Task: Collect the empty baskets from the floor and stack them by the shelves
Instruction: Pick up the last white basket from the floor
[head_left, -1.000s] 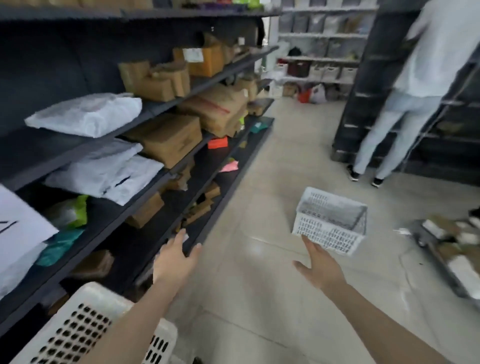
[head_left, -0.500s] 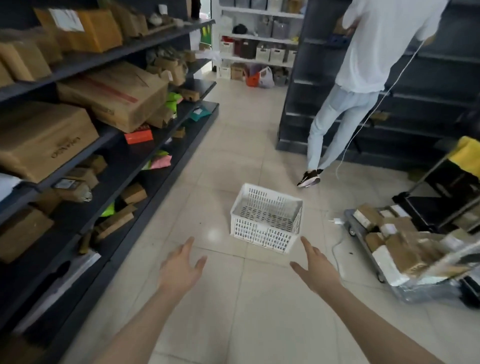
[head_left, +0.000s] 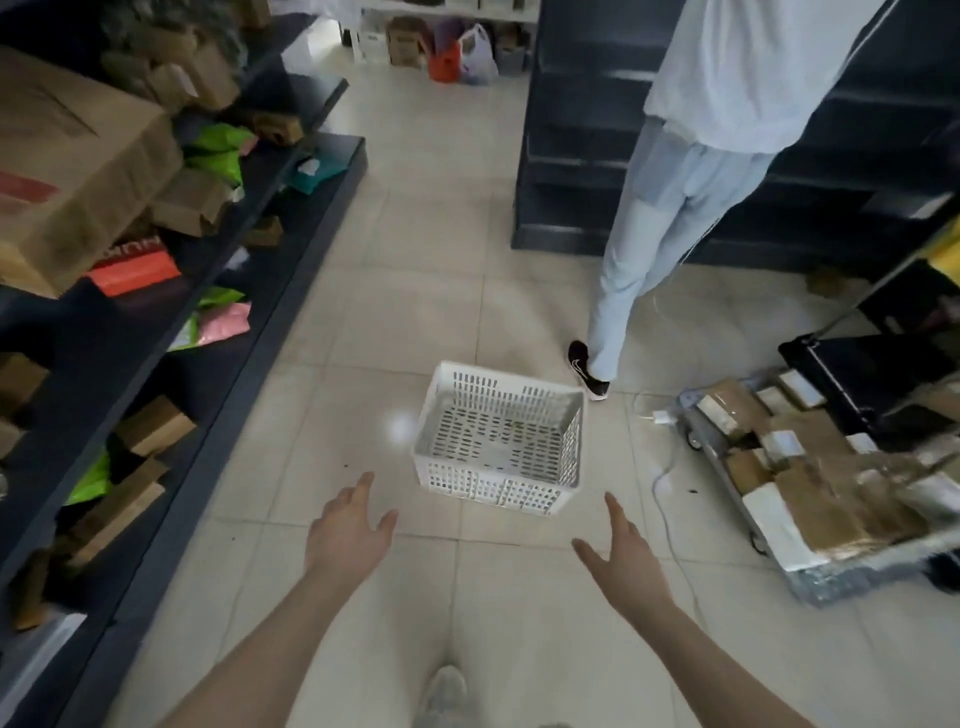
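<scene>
one white basket (head_left: 498, 436), two open hands, left hand (head_left: 345, 530), right hand (head_left: 626, 564), one cart (head_left: 810, 519).

I see a floor (head_left: 415, 249) of pale square tiles with thin grout lines, carrying a soft glare spot (head_left: 400, 430) just ahead of the left hand (head_left: 343, 530). Dark shelving (head_left: 291, 218) runs along that hand's outer side, loaded with cardboard boxes (head_left: 67, 171) and coloured packets. Ahead of the right hand (head_left: 626, 564) and well apart stands a second dark shelf unit (head_left: 566, 156), its tiers bare. Beyond both, white shelving (head_left: 447, 8) closes the aisle's far end. Lighting is even.
</scene>
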